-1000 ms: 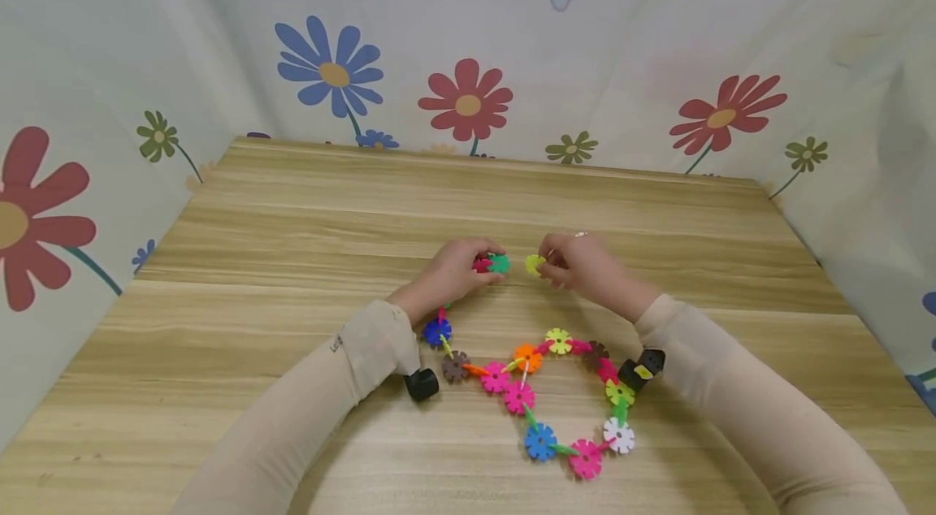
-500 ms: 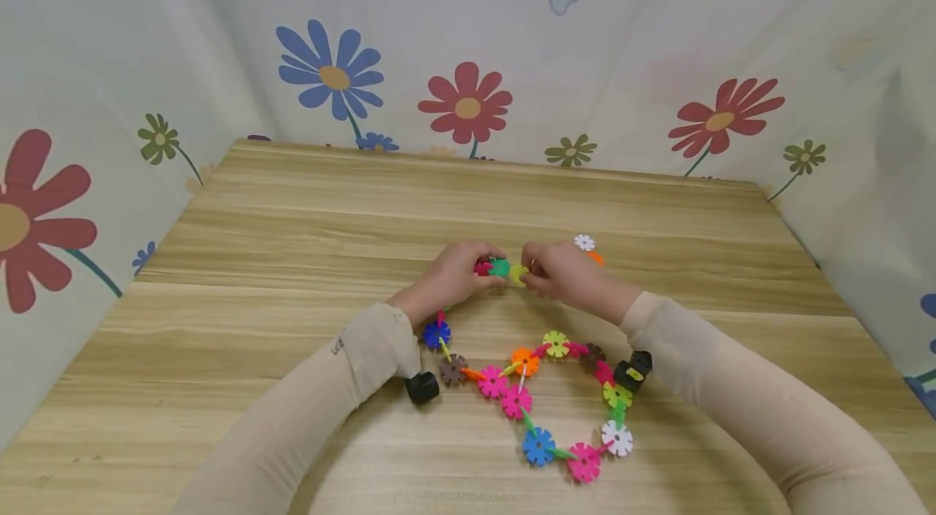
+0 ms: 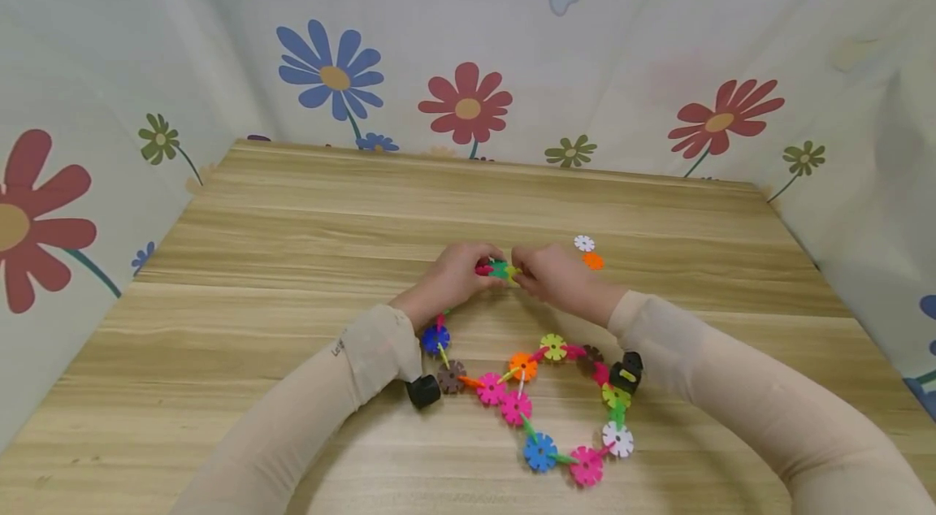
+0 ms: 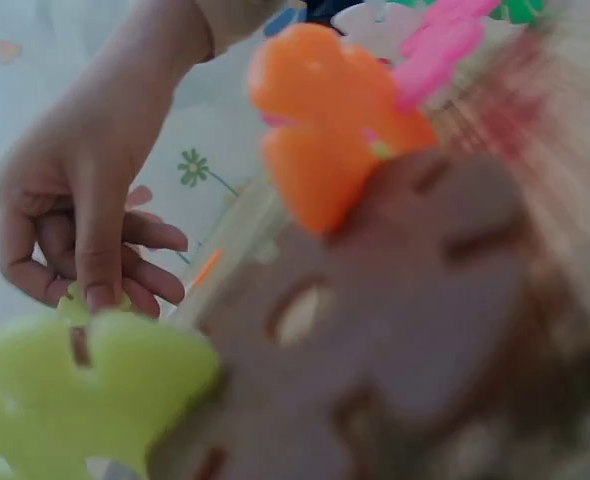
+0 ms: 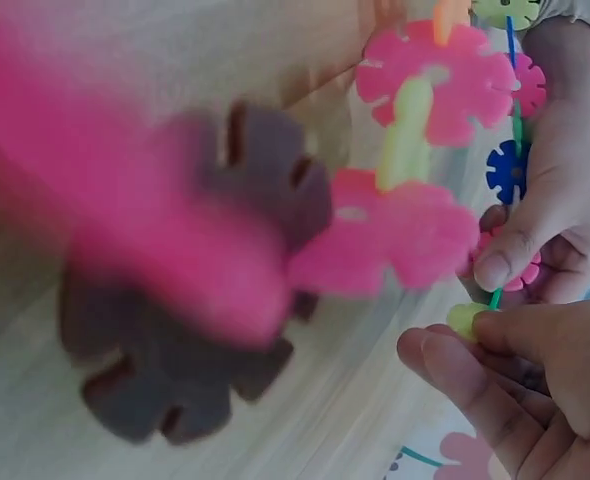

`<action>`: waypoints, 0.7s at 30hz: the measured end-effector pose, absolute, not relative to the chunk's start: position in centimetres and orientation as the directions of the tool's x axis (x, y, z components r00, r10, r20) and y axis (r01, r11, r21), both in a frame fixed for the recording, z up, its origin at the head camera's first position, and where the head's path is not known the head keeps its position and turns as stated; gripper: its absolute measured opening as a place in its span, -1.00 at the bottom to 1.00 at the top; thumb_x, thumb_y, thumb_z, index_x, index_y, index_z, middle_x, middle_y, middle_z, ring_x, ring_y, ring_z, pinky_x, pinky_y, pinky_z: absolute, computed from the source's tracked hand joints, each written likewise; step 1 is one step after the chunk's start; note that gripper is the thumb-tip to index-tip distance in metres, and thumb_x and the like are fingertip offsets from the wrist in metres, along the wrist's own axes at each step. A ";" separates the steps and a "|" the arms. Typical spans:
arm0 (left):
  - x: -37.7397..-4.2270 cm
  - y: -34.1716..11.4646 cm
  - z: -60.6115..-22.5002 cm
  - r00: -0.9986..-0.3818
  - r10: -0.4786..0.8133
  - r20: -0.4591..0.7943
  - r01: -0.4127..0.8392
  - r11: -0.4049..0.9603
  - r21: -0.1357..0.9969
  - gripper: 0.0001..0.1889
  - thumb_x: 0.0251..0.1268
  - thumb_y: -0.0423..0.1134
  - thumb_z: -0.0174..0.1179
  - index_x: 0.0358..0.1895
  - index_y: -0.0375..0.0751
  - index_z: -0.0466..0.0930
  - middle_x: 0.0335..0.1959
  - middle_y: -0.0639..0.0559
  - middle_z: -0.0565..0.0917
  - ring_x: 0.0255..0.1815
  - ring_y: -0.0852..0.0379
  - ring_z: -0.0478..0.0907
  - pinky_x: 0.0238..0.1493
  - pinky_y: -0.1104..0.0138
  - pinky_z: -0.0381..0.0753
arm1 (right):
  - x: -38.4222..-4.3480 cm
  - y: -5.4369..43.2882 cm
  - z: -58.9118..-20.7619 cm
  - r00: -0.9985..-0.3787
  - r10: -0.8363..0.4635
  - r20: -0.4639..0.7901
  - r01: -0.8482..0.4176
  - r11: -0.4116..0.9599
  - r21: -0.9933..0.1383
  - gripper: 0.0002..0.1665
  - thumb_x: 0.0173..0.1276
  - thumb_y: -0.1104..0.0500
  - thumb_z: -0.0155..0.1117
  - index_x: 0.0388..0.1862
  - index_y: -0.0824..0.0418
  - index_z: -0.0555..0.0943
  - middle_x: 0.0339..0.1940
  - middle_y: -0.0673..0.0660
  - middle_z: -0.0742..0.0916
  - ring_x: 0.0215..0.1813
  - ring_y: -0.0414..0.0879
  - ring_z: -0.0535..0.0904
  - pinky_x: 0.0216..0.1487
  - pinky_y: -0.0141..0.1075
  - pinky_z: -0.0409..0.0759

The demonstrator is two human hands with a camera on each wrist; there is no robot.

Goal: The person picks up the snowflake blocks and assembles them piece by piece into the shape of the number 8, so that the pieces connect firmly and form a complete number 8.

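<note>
My left hand pinches a pink slotted snowflake disc at the end of a linked chain. A green snowflake disc juts from it toward the right. Thumb and fingers of my right hand pinch a yellow-green snowflake disc, its edge meeting the green one. From the left hand the chain runs down past a blue disc and a brown disc to a closed loop of several linked discs, among them a white one. My right fingers partly cover the yellow-green disc.
A loose white disc and a loose orange disc lie on the wooden table just beyond the right hand. A flower-printed curtain hangs behind. The wrist cameras, such as the left one, hover near the chain.
My right hand has moved left, bringing the yellow-green disc up against the green one and uncovering the loose white and orange discs. The left hand stays nearly still; the chain has shifted slightly.
</note>
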State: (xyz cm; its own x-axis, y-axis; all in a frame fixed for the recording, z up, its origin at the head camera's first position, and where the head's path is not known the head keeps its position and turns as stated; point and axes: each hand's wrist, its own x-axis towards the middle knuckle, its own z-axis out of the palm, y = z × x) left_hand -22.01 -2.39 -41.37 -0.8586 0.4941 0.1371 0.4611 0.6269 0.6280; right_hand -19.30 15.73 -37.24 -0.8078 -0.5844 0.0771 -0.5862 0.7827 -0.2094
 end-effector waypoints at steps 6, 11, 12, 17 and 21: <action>-21.9 -2.3 -41.3 -0.879 0.462 0.119 0.422 0.635 0.647 -0.64 0.13 -0.18 0.39 -0.02 -0.20 0.60 -0.16 -0.08 0.70 -0.15 0.06 0.60 -0.07 0.26 0.58 | -19.7 15.4 -36.9 -0.815 -0.578 0.020 -0.563 0.785 -0.256 -0.87 0.37 0.26 0.21 -0.35 0.24 0.46 -0.64 0.04 0.59 -0.63 -0.21 0.44 -0.57 -0.46 0.37; -22.0 -2.4 -41.4 -0.882 0.459 0.113 0.414 0.636 0.651 -0.61 0.21 -0.22 0.32 0.10 -0.19 0.54 -0.03 -0.11 0.63 -0.04 0.01 0.56 0.04 0.20 0.55 | -20.6 15.9 -36.5 -0.839 -0.540 -0.067 -0.475 0.786 -0.395 -0.81 0.32 0.21 0.29 -0.23 0.29 0.50 -0.41 0.19 0.76 -0.52 -0.15 0.63 -0.47 -0.39 0.58; -22.0 -2.4 -41.5 -0.880 0.461 0.116 0.418 0.635 0.650 -0.59 0.22 -0.23 0.31 0.14 -0.17 0.53 -0.01 -0.10 0.62 -0.02 0.01 0.55 0.05 0.19 0.54 | -20.7 16.1 -36.4 -0.843 -0.532 -0.079 -0.459 0.788 -0.411 -0.79 0.30 0.21 0.31 -0.20 0.30 0.51 -0.36 0.21 0.77 -0.49 -0.12 0.66 -0.45 -0.37 0.61; -22.2 -2.7 -41.6 -0.880 0.456 0.133 0.427 0.639 0.640 -0.58 0.23 -0.23 0.30 0.17 -0.04 0.52 0.04 -0.07 0.61 0.02 -0.01 0.54 0.08 0.14 0.53 | -21.4 17.5 -35.7 -0.854 -0.520 -0.036 -0.471 0.800 -0.372 -0.78 0.26 0.22 0.35 -0.19 0.32 0.57 -0.27 0.22 0.77 -0.38 -0.07 0.69 -0.39 -0.32 0.63; -22.1 -2.9 -41.5 -0.890 0.436 0.133 0.419 0.666 0.617 -0.64 0.25 -0.20 0.29 0.11 -0.03 0.55 0.03 -0.11 0.59 0.01 -0.04 0.55 0.08 0.12 0.55 | -22.3 19.3 -35.6 -0.876 -0.483 0.009 -0.459 0.827 -0.324 -0.81 0.25 0.25 0.35 -0.23 0.33 0.59 -0.30 0.21 0.76 -0.37 -0.04 0.66 -0.36 -0.26 0.62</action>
